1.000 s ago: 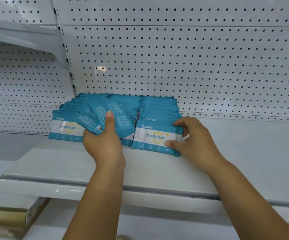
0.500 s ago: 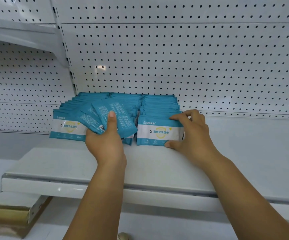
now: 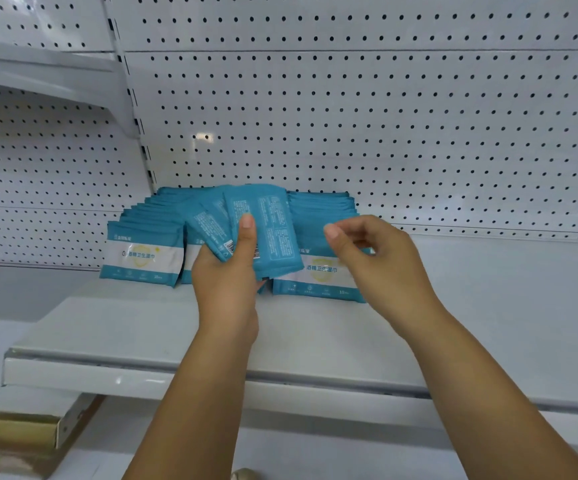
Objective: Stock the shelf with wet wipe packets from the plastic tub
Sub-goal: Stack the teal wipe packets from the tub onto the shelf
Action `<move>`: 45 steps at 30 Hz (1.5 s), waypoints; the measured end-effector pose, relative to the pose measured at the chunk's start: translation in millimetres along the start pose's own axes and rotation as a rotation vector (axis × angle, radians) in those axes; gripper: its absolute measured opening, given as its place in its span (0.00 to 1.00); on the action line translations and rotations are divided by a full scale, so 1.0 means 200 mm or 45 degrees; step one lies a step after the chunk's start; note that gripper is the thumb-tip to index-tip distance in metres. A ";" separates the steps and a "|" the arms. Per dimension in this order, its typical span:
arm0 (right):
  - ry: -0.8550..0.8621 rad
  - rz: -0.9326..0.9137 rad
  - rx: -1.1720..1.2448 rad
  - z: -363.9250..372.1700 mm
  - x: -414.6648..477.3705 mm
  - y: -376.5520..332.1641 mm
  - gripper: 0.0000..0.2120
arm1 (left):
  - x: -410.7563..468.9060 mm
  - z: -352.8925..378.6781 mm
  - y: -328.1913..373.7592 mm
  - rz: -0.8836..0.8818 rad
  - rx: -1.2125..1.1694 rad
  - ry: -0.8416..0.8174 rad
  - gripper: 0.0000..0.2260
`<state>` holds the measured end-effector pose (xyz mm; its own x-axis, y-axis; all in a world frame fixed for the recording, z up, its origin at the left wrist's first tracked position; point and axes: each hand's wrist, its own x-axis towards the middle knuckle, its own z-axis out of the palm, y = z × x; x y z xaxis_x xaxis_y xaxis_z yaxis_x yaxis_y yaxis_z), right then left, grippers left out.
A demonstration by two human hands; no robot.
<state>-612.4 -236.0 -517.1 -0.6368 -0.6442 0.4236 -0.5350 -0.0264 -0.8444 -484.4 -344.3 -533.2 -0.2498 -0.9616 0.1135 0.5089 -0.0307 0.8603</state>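
We see a white metal shelf (image 3: 488,327) spanning the lower half of the frame. Left of centre, rows of teal-and-white wet wipe packets (image 3: 142,258) stand upright on it side by side. They face us, packed back toward the pegboard panel (image 3: 384,133).

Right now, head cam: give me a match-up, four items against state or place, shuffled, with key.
Items:
1 left hand
2 right hand
3 leftmost front packet
4 pegboard

States or places:
A behind the packet rows
B holds nothing, fingers loosely curled
C grips a fan of wet wipe packets
D stands on the shelf, label forward

Pairs: 1-C, 2-B, 3-D, 4-A
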 end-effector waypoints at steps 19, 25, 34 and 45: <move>0.111 -0.025 0.457 0.28 0.03 -0.11 0.05 | -0.02 -0.01 0.12 -0.172 -0.019 -0.166 0.23; -0.082 -0.090 0.381 0.31 0.00 -0.13 0.04 | -0.01 -0.05 0.14 -0.240 -0.132 -0.279 0.21; 0.052 -0.019 0.326 0.25 0.03 -0.09 0.14 | 0.00 -0.07 0.12 -0.091 -0.097 -0.155 0.15; 0.033 -0.018 0.359 0.35 0.04 -0.06 0.15 | 0.05 -0.15 0.10 0.055 -0.220 0.262 0.12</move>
<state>-572.5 -295.2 -526.1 -0.6466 -0.6224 0.4410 -0.3704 -0.2492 -0.8948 -451.5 -362.5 -530.0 -0.0614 -0.9977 0.0295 0.6527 -0.0178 0.7574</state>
